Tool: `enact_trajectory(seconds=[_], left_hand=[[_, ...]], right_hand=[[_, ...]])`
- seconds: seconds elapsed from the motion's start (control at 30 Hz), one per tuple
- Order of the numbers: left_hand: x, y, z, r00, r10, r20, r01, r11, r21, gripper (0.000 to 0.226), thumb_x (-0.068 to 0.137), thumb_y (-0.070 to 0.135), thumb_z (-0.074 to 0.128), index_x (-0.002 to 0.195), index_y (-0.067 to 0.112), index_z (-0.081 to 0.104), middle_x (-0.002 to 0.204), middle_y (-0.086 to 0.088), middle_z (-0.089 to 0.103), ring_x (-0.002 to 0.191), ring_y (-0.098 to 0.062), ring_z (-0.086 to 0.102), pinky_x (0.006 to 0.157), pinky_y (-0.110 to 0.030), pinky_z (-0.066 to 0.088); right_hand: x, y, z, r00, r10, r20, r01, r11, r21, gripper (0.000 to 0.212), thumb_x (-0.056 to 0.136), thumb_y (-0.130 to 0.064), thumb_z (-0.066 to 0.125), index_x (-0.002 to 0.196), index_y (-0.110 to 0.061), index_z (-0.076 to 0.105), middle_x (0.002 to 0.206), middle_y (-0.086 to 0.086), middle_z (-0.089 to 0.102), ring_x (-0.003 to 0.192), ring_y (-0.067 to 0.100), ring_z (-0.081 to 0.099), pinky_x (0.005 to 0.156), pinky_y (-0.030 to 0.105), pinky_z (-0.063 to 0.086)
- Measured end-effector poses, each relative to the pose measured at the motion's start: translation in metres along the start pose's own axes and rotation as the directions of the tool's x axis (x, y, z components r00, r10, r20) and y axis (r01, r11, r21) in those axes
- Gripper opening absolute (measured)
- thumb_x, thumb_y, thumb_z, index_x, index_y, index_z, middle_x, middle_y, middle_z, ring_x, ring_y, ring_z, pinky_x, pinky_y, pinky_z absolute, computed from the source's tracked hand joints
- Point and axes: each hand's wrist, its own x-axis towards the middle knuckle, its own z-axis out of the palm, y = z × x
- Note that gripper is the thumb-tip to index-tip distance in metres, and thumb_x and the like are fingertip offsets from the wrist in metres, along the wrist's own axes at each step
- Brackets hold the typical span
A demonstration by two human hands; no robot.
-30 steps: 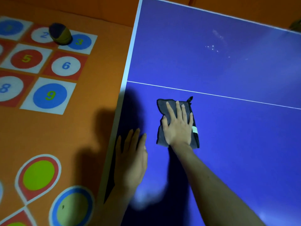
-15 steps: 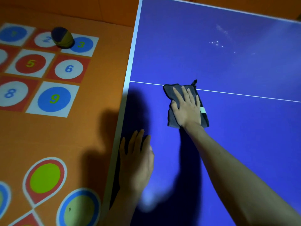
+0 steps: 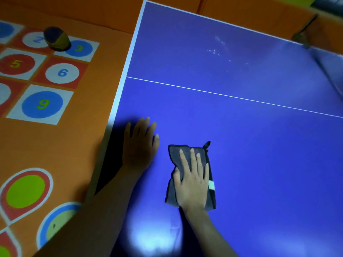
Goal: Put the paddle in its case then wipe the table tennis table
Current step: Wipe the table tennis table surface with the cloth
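Observation:
A blue table tennis table (image 3: 259, 136) with white lines fills the right of the head view. A folded grey cloth (image 3: 187, 151) lies on it near me, below the white centre line. My right hand (image 3: 192, 180) presses flat on the cloth with straight fingers. My left hand (image 3: 141, 145) rests flat on the bare table just left of the cloth, near the table's left edge. A patch of small white specks (image 3: 217, 51) sits on the far half. No paddle or case is in view.
An orange play mat (image 3: 74, 145) with numbered circles covers the floor on the left. A dark purple and yellow ball-like object (image 3: 56, 39) lies on it. The net post (image 3: 304, 32) and net stand at the top right.
My right hand has dragged the cloth back from the white centre line toward me. My left hand has stayed flat near the left edge.

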Motion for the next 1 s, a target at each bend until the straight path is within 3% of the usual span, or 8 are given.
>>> enact_trajectory(seconds=[0.1,0.23,0.37,0.47,0.73,1.0], left_hand=[[0.009,0.029,0.015,1.0,0.005,0.023,-0.004,0.999,-0.046,0.037,0.104,0.028,0.049,0.134,0.014,0.064,0.146,-0.012,0.057,0.137,-0.033,0.052,0.114,-0.058,0.034],[0.016,0.042,0.027,0.974,-0.074,0.215,0.078,0.997,-0.01,0.044,0.107,0.034,0.037,0.143,0.018,0.056,0.156,-0.009,0.047,0.147,-0.03,0.039,0.12,-0.058,0.024],[0.014,0.046,0.025,0.939,-0.063,0.337,0.042,0.997,0.071,0.051,0.109,0.034,0.023,0.152,0.018,0.043,0.164,-0.009,0.034,0.154,-0.03,0.027,0.122,-0.061,0.018],[0.019,0.045,0.024,0.92,-0.065,0.386,0.036,0.996,0.081,0.054,0.106,0.035,0.021,0.153,0.019,0.043,0.165,-0.01,0.033,0.154,-0.03,0.026,0.12,-0.063,0.02],[0.023,0.043,0.025,0.91,-0.059,0.411,0.038,0.998,0.058,0.053,0.105,0.039,0.032,0.153,0.02,0.046,0.164,-0.01,0.036,0.155,-0.031,0.026,0.12,-0.064,0.021],[0.025,0.042,0.026,0.928,-0.045,0.371,0.019,0.997,0.073,0.053,0.108,0.043,0.028,0.154,0.02,0.043,0.164,-0.009,0.036,0.155,-0.031,0.026,0.122,-0.063,0.02]], right_hand=[[-0.004,-0.001,-0.001,0.999,0.033,0.007,-0.033,0.999,-0.027,0.062,0.101,-0.049,0.034,0.163,-0.04,0.029,0.172,-0.002,0.024,0.16,0.02,0.017,0.128,0.052,0.017],[0.025,0.002,0.0,0.999,0.02,-0.025,-0.022,0.999,-0.05,0.062,0.101,-0.05,0.033,0.162,-0.04,0.03,0.173,-0.002,0.022,0.16,0.02,0.016,0.129,0.052,0.014],[0.098,0.007,0.007,0.999,0.039,-0.032,-0.04,0.998,-0.038,0.062,0.101,-0.051,0.03,0.162,-0.042,0.028,0.173,-0.002,0.023,0.16,0.019,0.015,0.129,0.051,0.011],[0.16,0.007,0.01,1.0,0.024,-0.016,-0.025,0.999,-0.032,0.063,0.101,-0.053,0.025,0.163,-0.042,0.024,0.173,-0.003,0.021,0.161,0.018,0.013,0.13,0.051,0.008],[0.293,0.005,0.016,0.999,0.039,0.027,-0.038,0.999,-0.031,0.066,0.099,-0.058,0.016,0.164,-0.046,0.016,0.174,-0.005,0.015,0.161,0.016,0.008,0.129,0.05,0.004],[0.312,0.009,0.016,0.999,-0.003,0.038,0.001,0.999,0.041,0.067,0.097,-0.054,0.02,0.163,-0.043,0.023,0.173,-0.003,0.019,0.161,0.018,0.01,0.129,0.049,0.002]])
